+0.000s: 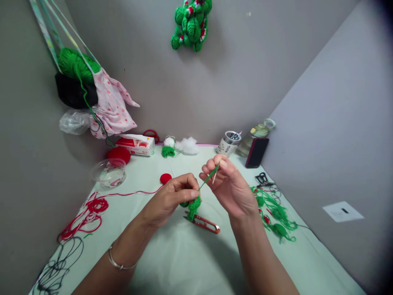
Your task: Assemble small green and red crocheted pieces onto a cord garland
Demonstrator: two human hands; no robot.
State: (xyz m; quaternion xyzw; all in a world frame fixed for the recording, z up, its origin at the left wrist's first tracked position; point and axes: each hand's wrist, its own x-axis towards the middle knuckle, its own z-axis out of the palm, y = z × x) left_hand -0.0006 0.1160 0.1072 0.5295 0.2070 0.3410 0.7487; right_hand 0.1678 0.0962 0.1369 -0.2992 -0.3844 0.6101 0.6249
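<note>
Over the middle of the table, my left hand (179,190) pinches a small green crochet piece (194,206) between thumb and fingers. A strand of green yarn (209,178) runs taut from that piece up to my right hand (231,182). There, thumb and forefinger are closed on a thin metal needle (215,175), which points downward with the yarn at its upper end. Under the crochet piece lie orange thread snips (206,224), partly covered by it. A round red piece (166,178) rests just beyond my left hand.
Red yarn (97,205) and dark cord (61,262) lie loose at left, near a clear plastic tub (113,174). Green crochet bits (278,213) and black scissors (263,179) lie at right. Behind stand a tissue pack (139,145), pen tin (229,144) and phone (257,153).
</note>
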